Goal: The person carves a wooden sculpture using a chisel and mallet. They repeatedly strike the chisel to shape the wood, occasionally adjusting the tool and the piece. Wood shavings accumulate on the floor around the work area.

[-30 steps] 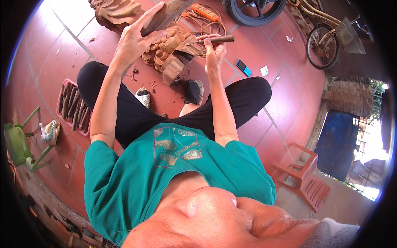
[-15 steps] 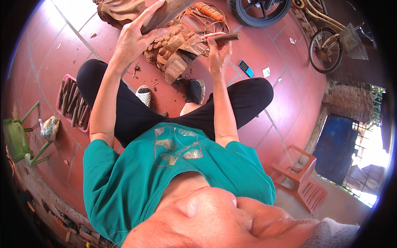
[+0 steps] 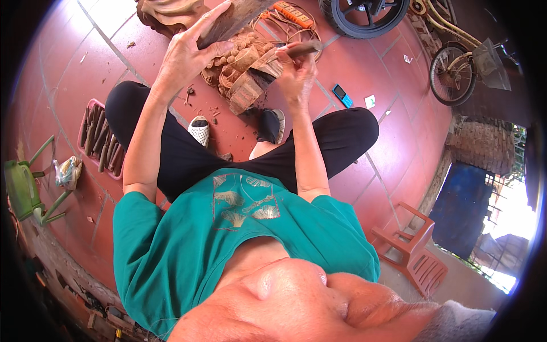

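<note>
Brown-handled tool (image 3: 306, 48) held in R hand (image 3: 297, 78), nr carved wood (image 3: 242, 74)

L hand (image 3: 185, 54) is spread wide, thumb & fingers laid on thick dark wooden piece (image 3: 238, 17) at far edge; can't tell if it's gripped. Tool's handle is pinched in R hand, fingers closed; its other end can't be made out. Carved wood is set on tiled floor (image 3: 393, 137), far side of feet, btwn hands. Blue phone (image 3: 342, 96) is seen to R, handles (image 3: 101, 139) in pink basket (image 3: 94, 102) to L.

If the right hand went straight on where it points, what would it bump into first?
Probably the tangled cord by the orange power strip, though the right hand may pass above it; depth is unclear.
</note>
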Action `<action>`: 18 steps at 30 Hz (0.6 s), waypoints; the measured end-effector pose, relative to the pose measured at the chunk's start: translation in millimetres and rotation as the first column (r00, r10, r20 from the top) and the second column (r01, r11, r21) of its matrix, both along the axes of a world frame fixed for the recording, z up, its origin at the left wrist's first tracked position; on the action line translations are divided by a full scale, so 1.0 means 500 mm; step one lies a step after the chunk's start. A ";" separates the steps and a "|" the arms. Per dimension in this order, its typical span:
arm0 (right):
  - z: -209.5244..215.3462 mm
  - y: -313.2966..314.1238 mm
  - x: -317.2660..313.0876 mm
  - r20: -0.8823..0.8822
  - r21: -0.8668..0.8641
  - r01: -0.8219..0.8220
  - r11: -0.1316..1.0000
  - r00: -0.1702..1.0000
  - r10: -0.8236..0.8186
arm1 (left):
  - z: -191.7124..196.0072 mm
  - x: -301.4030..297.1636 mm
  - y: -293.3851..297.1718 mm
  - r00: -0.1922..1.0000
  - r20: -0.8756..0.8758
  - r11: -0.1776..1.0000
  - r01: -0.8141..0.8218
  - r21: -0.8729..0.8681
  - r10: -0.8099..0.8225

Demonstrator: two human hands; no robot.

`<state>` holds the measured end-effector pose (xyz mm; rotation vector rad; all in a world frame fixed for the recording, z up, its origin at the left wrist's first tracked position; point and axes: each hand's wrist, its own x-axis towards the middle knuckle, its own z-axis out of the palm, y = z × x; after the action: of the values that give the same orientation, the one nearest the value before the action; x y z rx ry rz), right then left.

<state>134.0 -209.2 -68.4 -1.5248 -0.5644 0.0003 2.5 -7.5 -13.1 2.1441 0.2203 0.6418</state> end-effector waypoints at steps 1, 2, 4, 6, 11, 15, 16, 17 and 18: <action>-0.023 -0.005 0.013 -0.070 0.115 -0.003 0.993 0.998 0.011 | -0.001 0.002 0.001 1.000 0.007 1.000 0.001 0.008 -0.001; -0.045 -0.013 0.026 -0.137 0.228 0.003 0.974 0.990 0.029 | 0.002 0.003 -0.001 1.000 0.005 1.000 0.001 0.009 -0.001; -0.051 -0.020 0.031 -0.182 0.280 0.028 0.960 0.983 0.025 | 0.016 0.004 -0.012 1.000 -0.001 1.000 -0.007 0.009 0.007; -0.053 -0.023 0.026 -0.187 0.351 -0.004 0.936 0.980 0.075 | 0.025 0.006 -0.017 0.999 -0.031 0.999 0.011 -0.045 -0.012; -0.038 -0.033 0.010 -0.192 0.387 -0.088 0.918 0.966 0.173 | 0.024 0.014 -0.026 0.998 0.035 0.993 0.051 -0.111 -0.047; -0.029 -0.042 0.021 -0.139 0.415 -0.066 0.907 0.981 0.135 | 0.016 0.014 -0.013 0.996 0.056 0.986 0.076 -0.151 -0.068; -0.029 -0.041 0.019 -0.129 0.397 -0.077 0.915 0.982 0.138 | 0.014 0.013 -0.010 0.995 0.065 0.984 0.079 -0.160 -0.070; -0.028 -0.038 0.016 -0.118 0.378 -0.087 0.922 0.983 0.141 | 0.015 0.011 -0.008 0.996 0.067 0.981 0.075 -0.180 -0.064; -0.028 -0.037 0.014 -0.107 0.357 -0.095 0.929 0.984 0.142 | 0.014 0.010 -0.008 0.996 0.070 0.977 0.073 -0.202 -0.060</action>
<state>140.9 -227.7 -82.5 -1.1317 -0.5197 0.0885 7.8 -11.4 -6.3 1.9229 0.1714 0.6194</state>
